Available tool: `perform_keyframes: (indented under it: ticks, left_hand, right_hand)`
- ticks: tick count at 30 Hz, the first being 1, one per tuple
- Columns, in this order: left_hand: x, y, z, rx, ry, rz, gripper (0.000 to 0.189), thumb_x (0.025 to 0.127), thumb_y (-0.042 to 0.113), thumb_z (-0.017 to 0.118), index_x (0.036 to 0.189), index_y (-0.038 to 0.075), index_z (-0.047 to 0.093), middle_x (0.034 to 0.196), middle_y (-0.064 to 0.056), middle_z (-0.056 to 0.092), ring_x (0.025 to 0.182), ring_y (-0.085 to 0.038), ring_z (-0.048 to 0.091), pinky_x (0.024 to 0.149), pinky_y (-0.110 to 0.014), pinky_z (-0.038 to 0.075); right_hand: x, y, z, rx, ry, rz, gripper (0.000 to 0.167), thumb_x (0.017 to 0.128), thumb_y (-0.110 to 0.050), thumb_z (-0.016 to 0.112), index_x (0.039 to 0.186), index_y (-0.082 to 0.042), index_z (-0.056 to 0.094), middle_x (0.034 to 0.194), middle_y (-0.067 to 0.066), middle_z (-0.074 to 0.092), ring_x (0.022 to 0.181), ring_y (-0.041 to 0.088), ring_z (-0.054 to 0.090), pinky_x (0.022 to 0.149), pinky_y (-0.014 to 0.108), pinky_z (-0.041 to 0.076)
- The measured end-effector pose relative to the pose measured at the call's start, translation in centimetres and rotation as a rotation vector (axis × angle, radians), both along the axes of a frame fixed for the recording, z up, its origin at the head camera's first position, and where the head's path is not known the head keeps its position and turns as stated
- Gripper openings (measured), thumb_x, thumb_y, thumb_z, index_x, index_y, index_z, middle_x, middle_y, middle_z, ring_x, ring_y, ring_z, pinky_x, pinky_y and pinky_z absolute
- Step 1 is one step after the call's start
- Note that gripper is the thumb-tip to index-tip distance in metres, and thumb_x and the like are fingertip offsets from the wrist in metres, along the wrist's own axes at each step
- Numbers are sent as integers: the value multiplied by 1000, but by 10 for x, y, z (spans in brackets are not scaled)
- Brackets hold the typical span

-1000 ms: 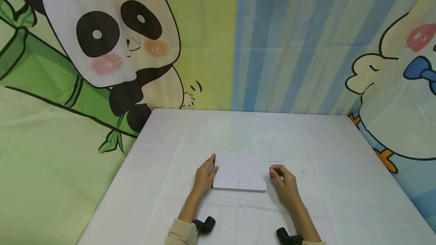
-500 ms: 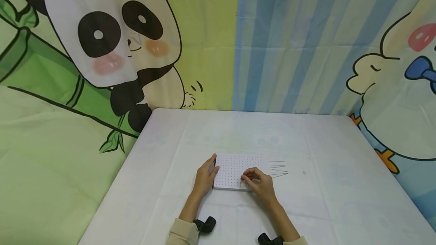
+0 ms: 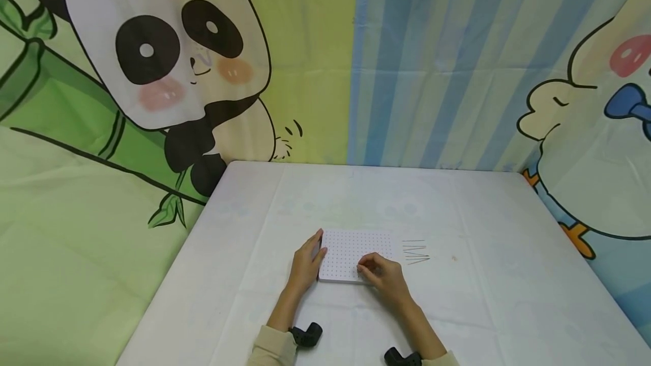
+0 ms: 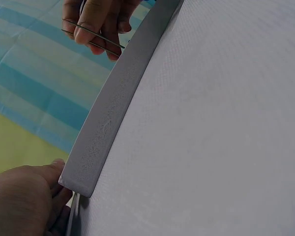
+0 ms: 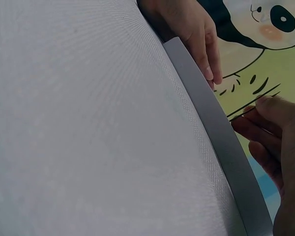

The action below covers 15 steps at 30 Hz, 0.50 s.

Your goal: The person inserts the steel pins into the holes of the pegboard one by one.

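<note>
A white surface [image 3: 483, 213] is filling the lower middle of the head view, with a cartoon-printed backdrop [image 3: 300, 27] rising behind it. Several loose rods [image 3: 414, 240] are lying right of center, just beside the perforated board [image 3: 339, 254], which is resting in the lower middle. Black wrist devices [image 3: 307, 336] are jutting inward at the bottom edge. The right hand [image 3: 385, 277] is covering the board's lower right part, hiding the holes there. Its grip is closing in a pinch on a thin rod [image 5: 245, 106]; a second is running alongside, and whether that one is also held is unclear. The left hand [image 3: 305, 264] is touching the board's left edge, its grip loose with fingers extended. Compared with one second ago, the right hand is working over the board instead of beside the loose rods; the left hand is staying put.
</note>
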<state>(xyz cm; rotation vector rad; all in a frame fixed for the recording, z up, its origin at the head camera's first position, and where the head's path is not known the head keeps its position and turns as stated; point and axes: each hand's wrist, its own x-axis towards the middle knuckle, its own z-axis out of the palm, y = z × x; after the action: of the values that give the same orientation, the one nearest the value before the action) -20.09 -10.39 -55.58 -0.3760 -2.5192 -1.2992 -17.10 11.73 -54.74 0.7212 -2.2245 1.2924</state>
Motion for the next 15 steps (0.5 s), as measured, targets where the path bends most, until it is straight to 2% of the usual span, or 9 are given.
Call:
perform_keyframes:
  ticks: [11,15]
  left_hand:
    - [-1,0,-1,3,8,3,49,91,11,59,135,0,43,136,-12,47,125,-28,43,105,-41,34]
    - [-1,0,0,0,-11,11,49,91,11,58,136,1,43,136,-11,46,125,-28,43,105,-40,34]
  right_hand:
    - [-3,2,0,32,21,38,16,77,-6,74,87,-13,64,74,-7,66,63,1,60,54,13,50]
    - [-3,2,-1,26,20,32,16,76,-7,74,86,-14,65,75,-8,67,64,0,60,54,13,50]
